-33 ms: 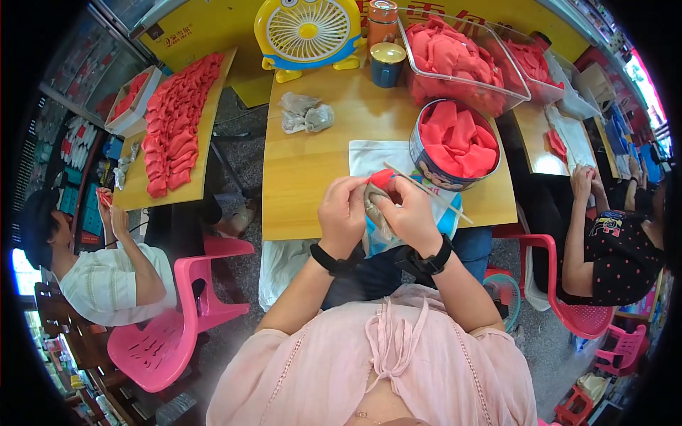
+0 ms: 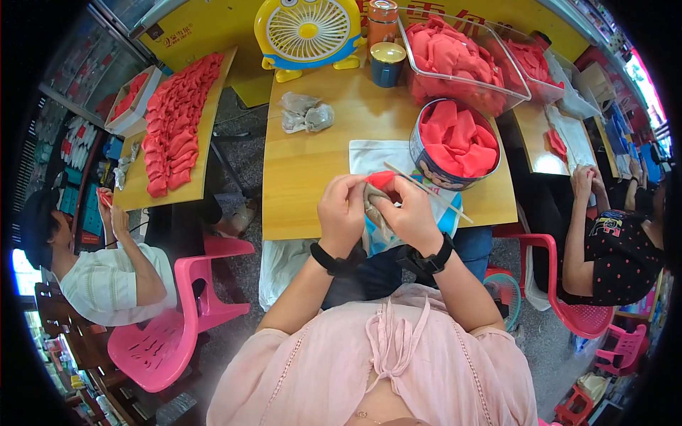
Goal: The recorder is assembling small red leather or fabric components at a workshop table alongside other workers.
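Over the near edge of the table, my left hand point(image 2: 342, 213) and my right hand point(image 2: 410, 216) meet, fingers closed in a pinch. Between the fingertips is a small red fabric piece point(image 2: 381, 179). Below it hangs a crumpled greyish-brown piece point(image 2: 374, 207), whose kind I cannot make out; both hands grip it. Fingers hide most of the two. Just beyond lies a white and blue cloth point(image 2: 369, 151), with a thin wooden stick point(image 2: 426, 189) beside my right hand. A round tin point(image 2: 449, 177) full of red fabric pieces point(image 2: 458, 138) stands at the cloth's right end.
On my table point(image 2: 305, 184) are small clear bags point(image 2: 307, 113) of greyish stuff, a yellow fan point(image 2: 307, 35), a dark cup point(image 2: 388, 65), an orange bottle point(image 2: 382, 25) and a clear bin point(image 2: 490, 106) of red pieces. People work at tables left and right, beside a pink chair point(image 2: 160, 341).
My fingers have shifted slightly around the red fabric piece, and the greyish-brown piece below it looks a little more bunched. Everything else stays in place.
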A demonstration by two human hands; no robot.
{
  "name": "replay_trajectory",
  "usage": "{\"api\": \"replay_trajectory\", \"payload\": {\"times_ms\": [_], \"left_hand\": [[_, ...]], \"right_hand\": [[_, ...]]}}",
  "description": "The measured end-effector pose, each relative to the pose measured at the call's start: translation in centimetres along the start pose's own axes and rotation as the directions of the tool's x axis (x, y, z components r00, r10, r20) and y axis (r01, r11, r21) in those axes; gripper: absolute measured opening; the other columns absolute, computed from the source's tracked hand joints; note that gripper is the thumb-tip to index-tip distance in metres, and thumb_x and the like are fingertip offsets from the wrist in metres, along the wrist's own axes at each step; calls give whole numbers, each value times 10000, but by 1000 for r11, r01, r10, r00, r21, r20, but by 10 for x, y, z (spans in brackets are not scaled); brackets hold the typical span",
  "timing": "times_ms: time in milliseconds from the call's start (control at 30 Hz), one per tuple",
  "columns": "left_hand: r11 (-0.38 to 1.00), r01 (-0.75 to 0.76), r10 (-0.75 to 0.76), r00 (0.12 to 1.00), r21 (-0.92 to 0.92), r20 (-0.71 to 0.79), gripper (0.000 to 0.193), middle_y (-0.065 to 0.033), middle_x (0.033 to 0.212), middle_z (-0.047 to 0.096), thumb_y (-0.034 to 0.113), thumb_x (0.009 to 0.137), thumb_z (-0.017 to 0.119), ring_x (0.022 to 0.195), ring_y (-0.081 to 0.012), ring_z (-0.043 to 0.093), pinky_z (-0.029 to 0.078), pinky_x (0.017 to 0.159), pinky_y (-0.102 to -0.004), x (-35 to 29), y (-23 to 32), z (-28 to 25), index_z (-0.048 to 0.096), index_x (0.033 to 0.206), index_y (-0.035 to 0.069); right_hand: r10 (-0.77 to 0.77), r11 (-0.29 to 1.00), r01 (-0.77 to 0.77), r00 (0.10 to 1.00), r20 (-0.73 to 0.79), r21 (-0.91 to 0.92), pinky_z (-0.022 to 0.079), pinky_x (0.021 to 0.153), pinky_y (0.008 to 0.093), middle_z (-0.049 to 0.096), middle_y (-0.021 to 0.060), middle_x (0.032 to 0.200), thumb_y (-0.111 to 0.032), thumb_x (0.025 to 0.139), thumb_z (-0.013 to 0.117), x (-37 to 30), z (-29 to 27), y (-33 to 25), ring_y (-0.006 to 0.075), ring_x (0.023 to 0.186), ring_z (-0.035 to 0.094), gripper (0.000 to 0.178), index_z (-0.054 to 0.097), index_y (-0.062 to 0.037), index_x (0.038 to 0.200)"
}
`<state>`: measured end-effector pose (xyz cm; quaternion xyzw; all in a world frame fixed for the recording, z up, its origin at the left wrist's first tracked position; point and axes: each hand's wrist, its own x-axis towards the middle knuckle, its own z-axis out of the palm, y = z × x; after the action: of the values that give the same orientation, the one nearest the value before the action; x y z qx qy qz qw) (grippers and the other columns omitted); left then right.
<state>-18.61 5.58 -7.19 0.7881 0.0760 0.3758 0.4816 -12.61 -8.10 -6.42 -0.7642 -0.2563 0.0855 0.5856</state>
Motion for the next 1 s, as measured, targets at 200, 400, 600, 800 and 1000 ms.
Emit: {"api": "replay_trajectory", "payload": {"times_ms": [200,400,600,800,1000], "left_hand": [[996,33,-26,996,-85,83,91,-147,950,685,27,897,663,854,-295,669,536,747,-346,1,1,-1,681,986,16],[993,-118,117,993,24,18,99,-148,951,677,22,897,665,866,-298,663,531,754,-357,-12,-6,7,660,995,14],[981,154,-155,988,-116,1,73,-144,922,663,43,920,652,817,-291,645,514,716,-355,-21,-10,18,648,988,18],[975,184,-188,982,-127,-19,89,-120,898,667,69,933,659,785,-212,639,508,699,-307,-23,-10,20,647,1002,14],[871,308,-313,948,-382,50,120,-68,923,682,84,951,656,808,-122,629,506,719,-263,-26,-16,16,643,1038,2]], "right_hand": [[-37,999,36,999,12,37,503,633,306,702,120,809,-115,853,726,4,-4,2,183,688,651,197,658,9,990],[174,983,-173,984,-21,65,495,608,294,682,101,762,-138,875,720,2,3,6,130,668,629,180,638,13,928],[108,987,-78,968,-226,139,472,573,286,659,74,734,-146,883,722,2,18,8,109,630,582,191,621,12,924],[97,986,-52,951,-294,157,458,563,269,659,58,750,-123,892,718,1,18,5,92,634,573,161,637,14,915],[-137,989,147,966,-219,32,503,641,298,679,116,874,-48,917,657,-10,8,-8,189,754,649,101,686,22,984]]}}
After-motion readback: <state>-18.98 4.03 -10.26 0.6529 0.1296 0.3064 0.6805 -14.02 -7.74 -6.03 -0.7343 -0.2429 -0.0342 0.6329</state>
